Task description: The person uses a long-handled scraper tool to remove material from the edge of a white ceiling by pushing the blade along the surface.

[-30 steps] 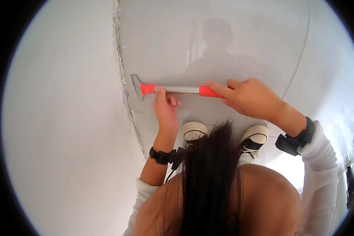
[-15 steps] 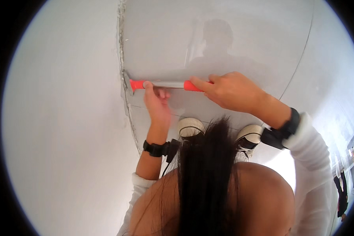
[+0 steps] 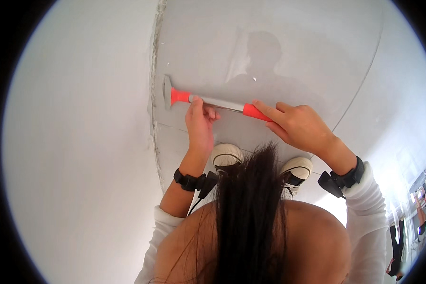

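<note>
A long-handled scraper has a grey blade head [image 3: 167, 92] lying just right of the rough seam [image 3: 155, 71], a red collar, a silver shaft and a red grip [image 3: 252, 111]. My left hand [image 3: 200, 123] has its thumb and fingers closed on the shaft just behind the collar. My right hand [image 3: 296, 124] grips the red end, forefinger along the top. The blade tilts slightly higher than the handle's end in the picture.
A pale surface [image 3: 80, 118] fills the left beside the grey tiled surface [image 3: 317, 47]. My two shoes [image 3: 226, 156] stand below my hands, partly behind hanging hair. Indistinct dark and coloured objects [image 3: 396, 241] show at the far lower right.
The scraper head went left onto the seam half a second ago and is now back a little right of it, with the handle end lower. Both hands moved with it, keeping hold.
</note>
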{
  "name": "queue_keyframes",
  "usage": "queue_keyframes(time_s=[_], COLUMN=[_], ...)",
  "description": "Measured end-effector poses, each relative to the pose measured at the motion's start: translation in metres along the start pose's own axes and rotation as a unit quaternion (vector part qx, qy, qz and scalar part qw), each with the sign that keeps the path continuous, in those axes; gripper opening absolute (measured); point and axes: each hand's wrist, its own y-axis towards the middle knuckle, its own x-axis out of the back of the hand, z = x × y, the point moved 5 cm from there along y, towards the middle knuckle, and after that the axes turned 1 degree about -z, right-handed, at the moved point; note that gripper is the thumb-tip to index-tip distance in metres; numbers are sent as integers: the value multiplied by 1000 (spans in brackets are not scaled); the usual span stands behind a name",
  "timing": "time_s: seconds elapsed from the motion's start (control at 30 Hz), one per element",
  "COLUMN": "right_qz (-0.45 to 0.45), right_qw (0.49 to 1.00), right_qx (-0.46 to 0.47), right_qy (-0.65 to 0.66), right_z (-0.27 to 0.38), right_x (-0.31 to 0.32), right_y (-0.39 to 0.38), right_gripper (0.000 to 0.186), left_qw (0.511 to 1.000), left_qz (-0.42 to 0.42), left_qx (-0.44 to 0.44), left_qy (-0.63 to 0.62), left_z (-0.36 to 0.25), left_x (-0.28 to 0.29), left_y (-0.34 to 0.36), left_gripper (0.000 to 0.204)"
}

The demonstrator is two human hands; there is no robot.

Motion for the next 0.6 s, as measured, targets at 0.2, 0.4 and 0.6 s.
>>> queue_keyframes(time_s=[0.2, 0.4, 0.6], right_qz=[-19, -6, 8], right_qw=[1000, 1000, 999], right_qx=[6, 11, 31], right_qy=[1, 3, -21], right_z=[4, 8, 0], right_x=[6, 4, 15], right_y=[14, 22, 34], right_gripper=[49, 42, 54], left_qw=[999, 1000, 998], left_qz=[-27, -5, -37], left_qx=[-1, -1, -28], left_qy=[-16, 3, -36], left_z=[-14, -15, -21], left_x=[-4, 5, -11], left_y=[4, 14, 15], left_gripper=[37, 32, 31])
